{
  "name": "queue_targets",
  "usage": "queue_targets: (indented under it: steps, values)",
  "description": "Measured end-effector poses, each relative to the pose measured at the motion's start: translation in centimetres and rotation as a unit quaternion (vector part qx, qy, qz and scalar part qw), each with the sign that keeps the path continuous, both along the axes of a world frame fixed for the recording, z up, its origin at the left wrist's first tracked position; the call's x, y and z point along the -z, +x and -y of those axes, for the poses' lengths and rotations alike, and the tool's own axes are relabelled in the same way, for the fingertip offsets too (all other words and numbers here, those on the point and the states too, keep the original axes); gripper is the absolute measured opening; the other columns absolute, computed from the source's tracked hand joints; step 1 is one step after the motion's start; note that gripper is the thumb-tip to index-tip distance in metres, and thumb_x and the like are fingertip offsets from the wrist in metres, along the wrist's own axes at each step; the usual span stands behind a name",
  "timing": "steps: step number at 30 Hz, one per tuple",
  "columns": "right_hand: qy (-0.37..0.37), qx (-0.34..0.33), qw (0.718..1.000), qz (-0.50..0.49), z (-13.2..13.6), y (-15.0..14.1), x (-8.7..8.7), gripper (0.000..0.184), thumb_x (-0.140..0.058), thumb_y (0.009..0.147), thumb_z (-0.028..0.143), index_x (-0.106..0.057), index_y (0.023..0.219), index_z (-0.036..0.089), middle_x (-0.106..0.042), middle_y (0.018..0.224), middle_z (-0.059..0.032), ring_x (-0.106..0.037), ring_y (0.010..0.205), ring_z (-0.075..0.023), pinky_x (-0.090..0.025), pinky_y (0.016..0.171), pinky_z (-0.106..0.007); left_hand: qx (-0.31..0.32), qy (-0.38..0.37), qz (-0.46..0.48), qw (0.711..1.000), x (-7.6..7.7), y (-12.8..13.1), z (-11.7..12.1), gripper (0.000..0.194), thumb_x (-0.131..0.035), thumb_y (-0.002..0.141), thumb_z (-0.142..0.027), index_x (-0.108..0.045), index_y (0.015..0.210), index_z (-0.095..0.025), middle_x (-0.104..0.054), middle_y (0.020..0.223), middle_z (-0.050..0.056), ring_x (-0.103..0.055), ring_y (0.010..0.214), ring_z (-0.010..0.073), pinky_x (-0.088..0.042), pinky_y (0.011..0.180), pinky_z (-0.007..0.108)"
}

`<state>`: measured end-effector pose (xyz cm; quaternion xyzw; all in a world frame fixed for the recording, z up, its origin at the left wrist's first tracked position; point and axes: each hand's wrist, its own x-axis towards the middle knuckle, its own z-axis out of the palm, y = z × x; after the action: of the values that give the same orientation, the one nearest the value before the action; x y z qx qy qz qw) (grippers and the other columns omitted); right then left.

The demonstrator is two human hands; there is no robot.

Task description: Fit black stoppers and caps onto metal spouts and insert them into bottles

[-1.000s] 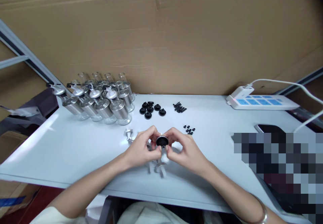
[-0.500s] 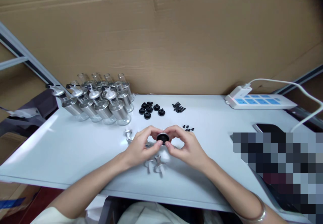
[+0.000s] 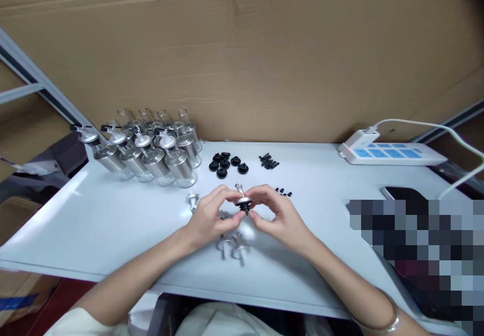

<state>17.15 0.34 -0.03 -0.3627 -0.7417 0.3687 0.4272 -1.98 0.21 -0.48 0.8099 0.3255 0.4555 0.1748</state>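
Between the fingertips of my left hand (image 3: pixel 214 216) and my right hand (image 3: pixel 278 216) is a pourer spout (image 3: pixel 244 201), silver on top with a black ribbed stopper below. Both hands pinch it, thumbs low and fingers near its silver disc. It is held above the table, spout up and stopper pointing down. Just below my hands lie loose silver pourer tops (image 3: pixel 239 250) with pale stems. Another silver pourer top (image 3: pixel 192 201) is beside my left hand; others behind that hand are partly hidden.
Glass bottles with metal sleeves (image 3: pixel 155 162) stand at the left, the front ones with pourers fitted. Black stoppers (image 3: pixel 224 164), thin black pieces (image 3: pixel 269 162) and tiny black caps (image 3: pixel 283 192) lie beyond my hands. A power strip (image 3: pixel 397 153) and a phone (image 3: pixel 403 193) are at the right.
The pourer has tilted in my fingers: its black underside faced me before, and now its silver spout points up and the stopper down. Both hands keep their hold.
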Motion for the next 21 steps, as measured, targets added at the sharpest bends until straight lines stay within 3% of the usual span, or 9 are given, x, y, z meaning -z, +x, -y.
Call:
queue_targets:
  steps: [8, 15, 21]
  values:
    - [0.102, 0.031, 0.994, 0.026, -0.26, 0.17, -0.35, 0.022, -0.061, 0.077, 0.016, -0.058, 0.098, 0.023, -0.071, 0.092, -0.0031, -0.067, 0.079, -0.0163, -0.056, 0.074, -0.029, -0.01, 0.093, 0.027, 0.995, 0.15, 0.04, -0.12, 0.023, -0.059, 0.09, -0.02, -0.057, 0.113, -0.019, -0.062, 0.097, 0.006, -0.062, 0.091, 0.015, -0.054, 0.077, 0.028]
    - [0.261, 0.06, 0.957, 0.112, -0.19, 0.12, 0.08, 0.022, -0.056, 0.076, 0.013, -0.06, 0.097, 0.02, -0.073, 0.074, -0.0023, -0.068, 0.065, -0.0169, -0.053, 0.064, -0.029, -0.005, 0.061, 0.004, 0.998, 0.52, 0.06, 0.1, 0.024, -0.055, 0.092, -0.024, -0.057, 0.116, -0.02, -0.059, 0.094, 0.005, -0.062, 0.087, 0.0146, -0.054, 0.074, 0.027]
    - [0.224, 0.045, 0.961, 0.157, -0.3, 0.41, -0.19, 0.017, -0.057, 0.079, 0.015, -0.062, 0.095, 0.02, -0.074, 0.077, -0.0036, -0.069, 0.067, -0.0181, -0.054, 0.067, -0.031, -0.012, 0.063, -0.011, 0.998, 0.66, -0.04, -0.02, 0.027, -0.052, 0.094, -0.023, -0.058, 0.12, -0.021, -0.058, 0.093, 0.005, -0.061, 0.085, 0.0148, -0.054, 0.074, 0.027]
